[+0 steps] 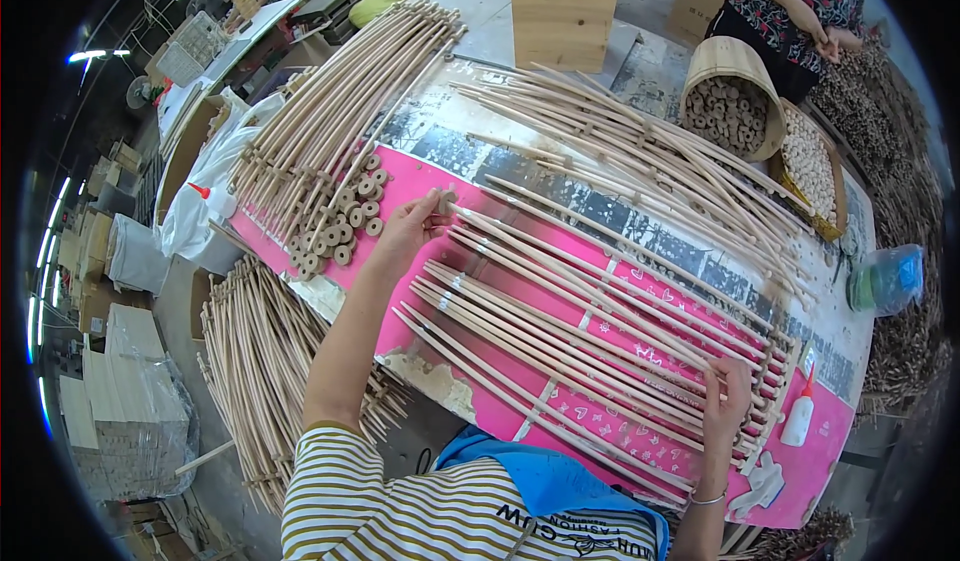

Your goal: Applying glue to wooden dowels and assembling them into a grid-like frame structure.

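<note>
My left hand [412, 223] pinches a small round wooden disc [447, 201] at the left end of a thin wooden rod. Toward the other ends of the rods, my right hand [728, 401] has its fingers closed around a rod. Several pale wooden rods [560, 336] lie side by side on a pink patterned cloth [825, 441]. Their right ends meet a row of small wooden pieces [772, 376]. Left of my left hand is a loose heap of wooden discs with centre holes [345, 226].
A white glue bottle [798, 419] and a white glove [762, 486] lie at the right. More rod bundles [345, 111] are at the far left, with rods [640, 151] across the far side. A tub of discs [725, 111] stands near another person [800, 11].
</note>
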`<state>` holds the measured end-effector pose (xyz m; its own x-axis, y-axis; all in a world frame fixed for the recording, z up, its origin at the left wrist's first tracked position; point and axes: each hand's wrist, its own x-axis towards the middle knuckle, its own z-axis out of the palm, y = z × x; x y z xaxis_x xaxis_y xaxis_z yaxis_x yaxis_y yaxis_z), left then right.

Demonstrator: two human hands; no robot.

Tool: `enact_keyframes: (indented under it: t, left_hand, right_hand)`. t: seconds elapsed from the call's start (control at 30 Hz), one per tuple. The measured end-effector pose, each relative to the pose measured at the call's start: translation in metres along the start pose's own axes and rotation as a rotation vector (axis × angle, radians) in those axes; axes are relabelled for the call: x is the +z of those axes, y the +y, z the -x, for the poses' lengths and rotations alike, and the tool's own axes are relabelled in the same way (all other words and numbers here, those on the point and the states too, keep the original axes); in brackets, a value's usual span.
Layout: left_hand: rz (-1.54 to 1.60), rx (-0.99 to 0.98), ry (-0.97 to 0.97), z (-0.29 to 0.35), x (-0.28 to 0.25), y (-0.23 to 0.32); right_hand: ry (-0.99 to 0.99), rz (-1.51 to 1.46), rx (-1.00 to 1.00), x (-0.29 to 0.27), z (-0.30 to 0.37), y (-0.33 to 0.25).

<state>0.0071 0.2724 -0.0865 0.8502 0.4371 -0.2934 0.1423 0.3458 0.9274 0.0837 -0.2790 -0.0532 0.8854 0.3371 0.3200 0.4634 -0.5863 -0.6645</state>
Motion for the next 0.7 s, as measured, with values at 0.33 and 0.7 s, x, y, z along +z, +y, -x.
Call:
enact_keyframes:
  t: [0.33,0.7]
  left_hand:
    - [-0.071,-0.034,0.013,0.016,0.019,-0.006]
    - [-0.074,-0.023,0.029,0.017,0.02,-0.013]
  right_hand:
    - [-0.023,0.013,-0.065,0.01,-0.021,-0.011]
    - [-0.08,0.058,-0.078,0.018,-0.031,0.002]
